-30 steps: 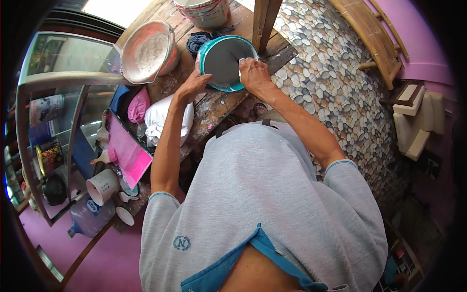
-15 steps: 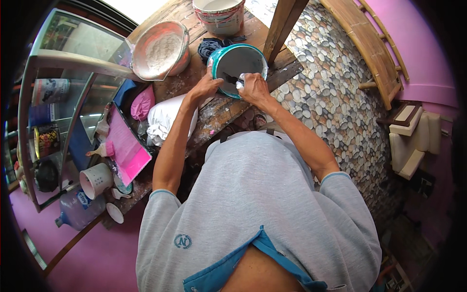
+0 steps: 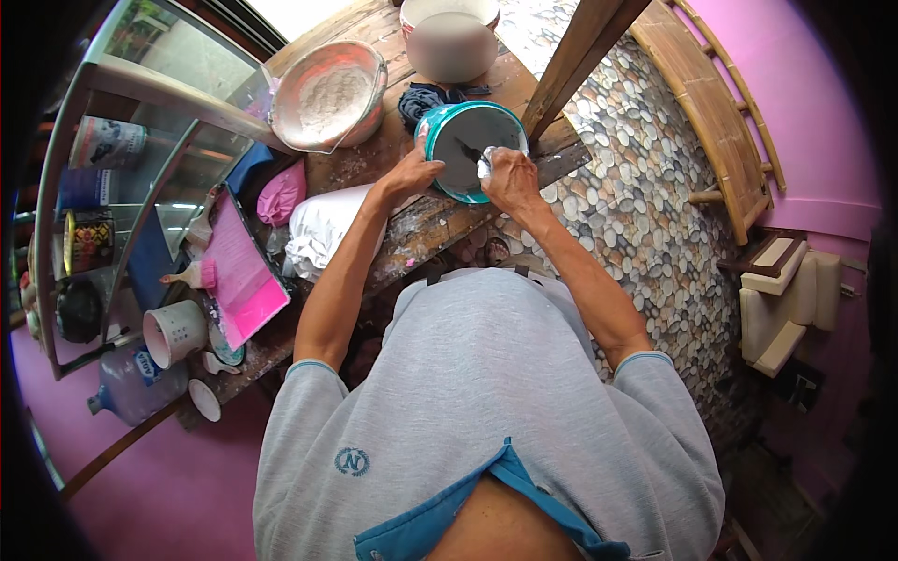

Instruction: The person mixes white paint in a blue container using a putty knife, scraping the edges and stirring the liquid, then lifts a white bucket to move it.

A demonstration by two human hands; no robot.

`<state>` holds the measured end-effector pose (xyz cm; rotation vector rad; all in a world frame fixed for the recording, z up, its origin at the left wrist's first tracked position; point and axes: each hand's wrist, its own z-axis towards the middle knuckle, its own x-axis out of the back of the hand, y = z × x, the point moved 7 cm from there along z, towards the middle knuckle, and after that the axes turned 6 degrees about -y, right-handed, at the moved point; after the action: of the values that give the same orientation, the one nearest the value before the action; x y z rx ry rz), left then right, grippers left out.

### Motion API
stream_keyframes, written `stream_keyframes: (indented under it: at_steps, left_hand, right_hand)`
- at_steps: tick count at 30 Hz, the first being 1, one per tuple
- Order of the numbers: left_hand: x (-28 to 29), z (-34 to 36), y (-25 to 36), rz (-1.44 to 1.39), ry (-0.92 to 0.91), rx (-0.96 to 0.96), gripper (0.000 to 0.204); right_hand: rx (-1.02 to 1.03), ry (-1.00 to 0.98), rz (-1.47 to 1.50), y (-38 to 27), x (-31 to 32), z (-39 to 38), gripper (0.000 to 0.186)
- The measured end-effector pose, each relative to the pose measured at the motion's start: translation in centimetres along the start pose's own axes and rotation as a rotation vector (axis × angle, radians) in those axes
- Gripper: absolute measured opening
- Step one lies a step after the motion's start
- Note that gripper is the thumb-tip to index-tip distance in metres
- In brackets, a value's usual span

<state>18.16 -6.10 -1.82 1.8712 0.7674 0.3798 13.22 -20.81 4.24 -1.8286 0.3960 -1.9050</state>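
Perhaps the teal bucket [image 3: 436, 118] could tip over the near edge of the counter [image 3: 423, 229], if the left hand [image 3: 415, 174] loosens while the right hand [image 3: 512, 178] presses hard; the grey contents [image 3: 486, 126] may also splash. The bucket is between both hands' fingers: the left ones grip its side, thumb by the rim; the right wrist bends inward, fingers closed on a whitish thing [image 3: 484, 165] of unclear kind.

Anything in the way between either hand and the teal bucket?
Nothing visible. The left hand grips the teal bucket's left side; the right hand, holding a whitish object, is over its near-right rim. The dark cloth lies beyond the bucket, the wooden post at its far right; neither intervenes.
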Motion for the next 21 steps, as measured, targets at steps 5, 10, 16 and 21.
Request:
stream_keyframes:
  at_steps: [5,10,16,21]
  left_hand:
    - [0.3,0.1,0.0,0.016,0.053,-0.031,0.076]
    - [0.6,0.6,-0.8,0.063,0.068,0.019,0.082]
    - [0.7,0.6,-0.5,0.111,0.109,0.016,0.076]
    - [-0.2,-0.3,1.5,0.044,0.003,-0.024,0.068]
  right_hand:
    - [0.148,-0.005,-0.032,0.0,-2.0,-0.3,0.015]
    - [0.041,0.056,-0.092,0.7,0.8,1.0,0.015]
    - [0.094,-0.036,-0.108,0.0,-0.9,0.4,0.016]
    - [-0.040,0.094,-0.237,0.7,0.8,1.7,0.015]
